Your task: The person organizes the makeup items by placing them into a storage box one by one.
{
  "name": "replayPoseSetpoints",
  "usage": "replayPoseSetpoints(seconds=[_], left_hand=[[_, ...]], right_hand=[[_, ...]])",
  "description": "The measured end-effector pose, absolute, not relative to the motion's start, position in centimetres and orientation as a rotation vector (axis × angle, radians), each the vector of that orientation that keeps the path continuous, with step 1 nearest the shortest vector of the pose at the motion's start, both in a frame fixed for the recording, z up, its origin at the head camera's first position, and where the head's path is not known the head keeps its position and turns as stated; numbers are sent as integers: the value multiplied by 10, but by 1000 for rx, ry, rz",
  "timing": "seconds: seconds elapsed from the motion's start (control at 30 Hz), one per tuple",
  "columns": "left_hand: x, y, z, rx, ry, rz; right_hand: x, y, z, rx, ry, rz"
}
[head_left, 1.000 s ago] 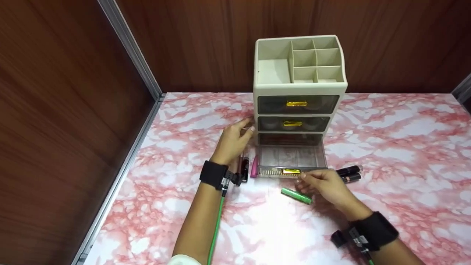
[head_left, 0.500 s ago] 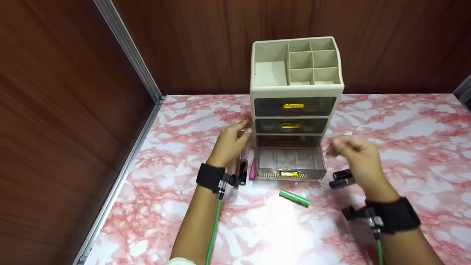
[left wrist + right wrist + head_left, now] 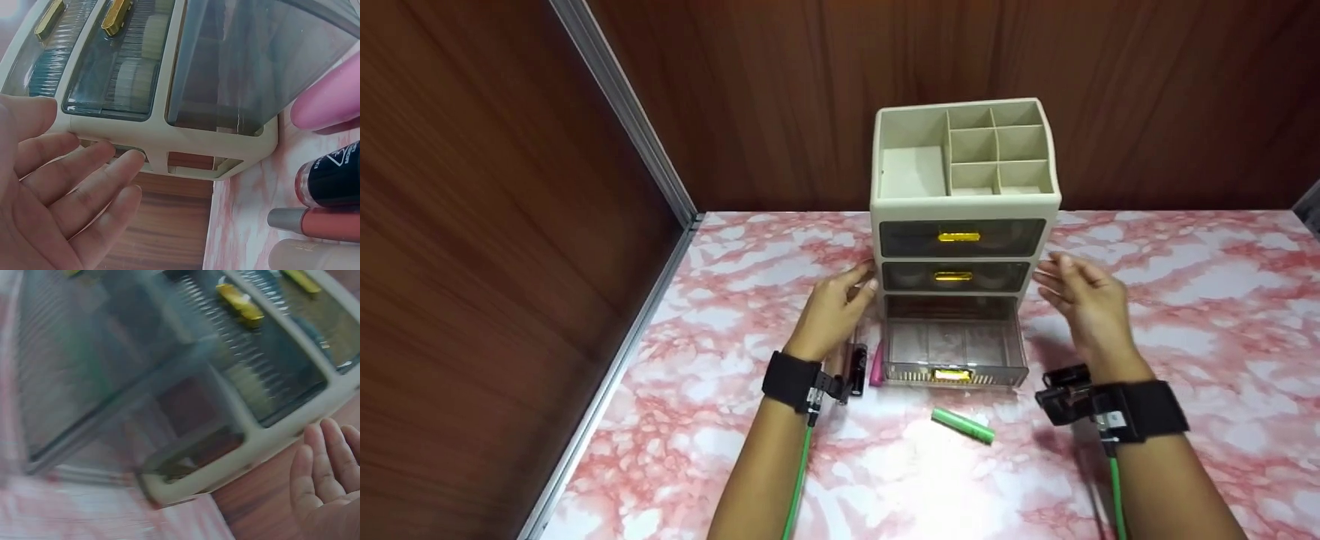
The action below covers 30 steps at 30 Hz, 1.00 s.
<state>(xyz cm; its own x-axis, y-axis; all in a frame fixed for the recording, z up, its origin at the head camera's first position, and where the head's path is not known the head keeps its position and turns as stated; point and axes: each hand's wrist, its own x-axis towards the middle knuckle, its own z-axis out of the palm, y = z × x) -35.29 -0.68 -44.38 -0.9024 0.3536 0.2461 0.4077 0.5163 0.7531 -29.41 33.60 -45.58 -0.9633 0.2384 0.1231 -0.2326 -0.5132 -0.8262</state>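
Note:
A cream drawer organizer (image 3: 966, 201) stands at the back, its bottom drawer (image 3: 1000, 376) pulled out with nothing seen inside. My left hand (image 3: 826, 315) touches the organizer's left side with loosely extended fingers; the left wrist view shows its fingertips (image 3: 135, 160) at the side frame. By the right side, my right hand (image 3: 1093, 311) is held with fingers nearly straight and nothing in them; whether they touch the side, I cannot tell. A green tube (image 3: 963, 426) lies before the drawer. Left of the drawer are a pink rounded item (image 3: 332, 93) and a black bottle (image 3: 337, 174).
Beside the black bottle lie a red tube with a grey end (image 3: 332, 222) and a beige item (image 3: 315, 256). Dark tubes (image 3: 1065, 375) lie right of the drawer, partly behind the right wrist camera. Wood panels (image 3: 780, 105) border the back and left of the marbled tabletop (image 3: 720, 285).
My right hand has left the bottom drawer's handle and moved back and to the right, up to the organizer's right side. My left hand has stayed at the left side.

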Motion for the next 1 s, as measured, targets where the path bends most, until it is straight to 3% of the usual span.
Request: replayPoseSetpoints(seconds=[0.33,0.57,0.77,1.0], left_hand=[[-356,-24,-438,-679,-2685,-1362],[-366,-51,-450,-682,-2891,-1014],[-370,-36,-467,-743,-3047,-735],[-365,-20,-484,-612,-3002,-469]], right_hand=[[-302,334,-467,10,-1682,2379],[-303,323,-471,-71,-1873,2147],[-303,319,-472,-109,-1972,2054],[-304,319,-474,-132,-2092,1969]])
